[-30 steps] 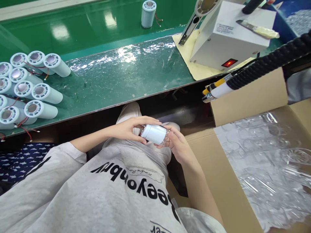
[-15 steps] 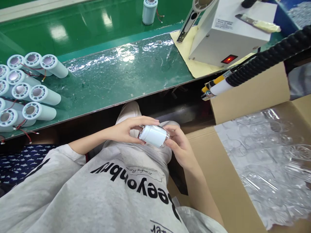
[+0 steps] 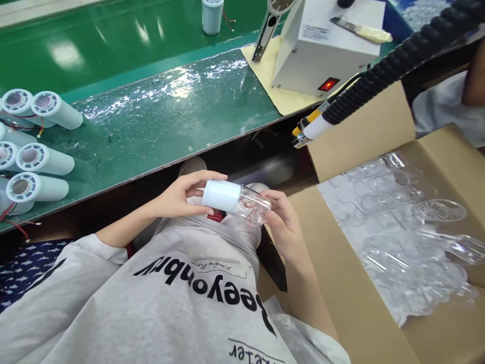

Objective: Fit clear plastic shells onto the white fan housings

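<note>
Over my lap, my left hand (image 3: 189, 194) grips a light blue cylinder (image 3: 222, 195) by its left end, thumb below and fingers above. A clear plastic sleeve (image 3: 252, 205) meets the cylinder's right end, roughly in line with it. How far the cylinder sits inside the sleeve I cannot tell. The sleeve's right end is pinched between the thumb and fingers of my right hand (image 3: 282, 222). Similar light blue cylinders (image 3: 45, 158) with red wires lie grouped at the bench's left, and another cylinder (image 3: 212, 17) stands upright farther back.
A white machine (image 3: 326, 55) with a lit red switch stands on the green bench (image 3: 159, 121), a knife (image 3: 361, 30) on top. A black corrugated hose (image 3: 394, 65) hangs over a cardboard box (image 3: 341, 283) of clear plastic parts (image 3: 394, 242) at my right.
The light blue cylinder has moved left with my left hand, and the clear sleeve now extends well past its right end, where it earlier covered more of it. The view has shifted slightly.
</note>
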The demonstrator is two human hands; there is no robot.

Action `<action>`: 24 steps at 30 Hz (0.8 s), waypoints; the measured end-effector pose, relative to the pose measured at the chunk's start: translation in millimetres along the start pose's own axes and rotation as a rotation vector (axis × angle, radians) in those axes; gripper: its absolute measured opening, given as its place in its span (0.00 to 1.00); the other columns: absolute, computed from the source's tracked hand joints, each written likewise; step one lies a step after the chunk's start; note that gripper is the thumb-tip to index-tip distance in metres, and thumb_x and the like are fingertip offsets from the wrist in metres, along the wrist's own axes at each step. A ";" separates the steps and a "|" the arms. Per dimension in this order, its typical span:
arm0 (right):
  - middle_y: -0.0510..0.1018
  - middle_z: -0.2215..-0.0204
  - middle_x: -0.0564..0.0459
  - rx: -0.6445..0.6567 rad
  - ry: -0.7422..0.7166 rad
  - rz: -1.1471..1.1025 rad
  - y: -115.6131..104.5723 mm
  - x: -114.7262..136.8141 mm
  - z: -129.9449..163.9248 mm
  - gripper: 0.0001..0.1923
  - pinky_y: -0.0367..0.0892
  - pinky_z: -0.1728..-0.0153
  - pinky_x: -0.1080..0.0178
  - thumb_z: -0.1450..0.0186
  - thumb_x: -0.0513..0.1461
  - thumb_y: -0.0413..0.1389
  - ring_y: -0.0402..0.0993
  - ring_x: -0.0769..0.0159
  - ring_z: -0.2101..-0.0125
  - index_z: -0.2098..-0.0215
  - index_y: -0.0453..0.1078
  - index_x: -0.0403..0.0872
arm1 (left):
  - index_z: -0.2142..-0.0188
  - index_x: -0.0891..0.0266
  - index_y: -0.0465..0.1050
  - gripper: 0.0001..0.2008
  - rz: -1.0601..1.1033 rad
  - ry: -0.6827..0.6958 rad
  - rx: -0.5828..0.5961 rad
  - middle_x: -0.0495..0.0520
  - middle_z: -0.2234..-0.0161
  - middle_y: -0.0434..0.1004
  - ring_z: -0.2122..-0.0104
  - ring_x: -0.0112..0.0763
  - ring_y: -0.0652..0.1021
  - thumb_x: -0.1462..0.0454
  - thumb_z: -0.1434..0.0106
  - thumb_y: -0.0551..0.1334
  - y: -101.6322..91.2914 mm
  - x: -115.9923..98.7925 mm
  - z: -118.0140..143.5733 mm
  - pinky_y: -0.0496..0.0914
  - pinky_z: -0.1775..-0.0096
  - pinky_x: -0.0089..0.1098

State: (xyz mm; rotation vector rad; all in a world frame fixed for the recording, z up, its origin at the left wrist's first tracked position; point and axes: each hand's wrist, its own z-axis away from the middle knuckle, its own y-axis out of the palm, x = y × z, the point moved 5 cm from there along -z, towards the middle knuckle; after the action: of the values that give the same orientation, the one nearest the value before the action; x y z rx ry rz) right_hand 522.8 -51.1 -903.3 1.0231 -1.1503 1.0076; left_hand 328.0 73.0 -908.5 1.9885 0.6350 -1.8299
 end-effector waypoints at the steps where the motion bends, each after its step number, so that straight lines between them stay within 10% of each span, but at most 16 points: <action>1: 0.79 0.66 0.54 0.018 -0.003 0.006 2.5 0.8 -0.7 0.21 0.76 0.75 0.64 0.35 0.56 0.64 0.76 0.65 0.72 0.56 0.69 0.52 | 0.38 0.52 0.74 0.36 -0.002 0.006 0.017 0.61 0.40 0.76 0.43 0.45 0.79 0.64 0.46 0.77 3.2 -0.6 -1.5 0.77 0.46 0.40; 24: 0.78 0.79 0.51 0.309 0.558 -0.221 30.0 -32.2 -7.1 0.36 0.68 0.87 0.68 0.37 0.70 0.53 0.73 0.67 0.84 0.63 0.72 0.45 | 0.36 0.48 0.71 0.35 -0.090 0.095 0.179 0.60 0.34 0.70 0.35 0.47 0.71 0.62 0.42 0.75 17.9 -7.3 -5.3 0.75 0.44 0.38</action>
State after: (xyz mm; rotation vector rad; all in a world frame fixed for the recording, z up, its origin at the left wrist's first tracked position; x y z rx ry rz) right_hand 491.2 -40.2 -932.9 0.9938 -0.4238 1.2124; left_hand 341.9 60.4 -901.4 2.2073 0.6166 -1.9136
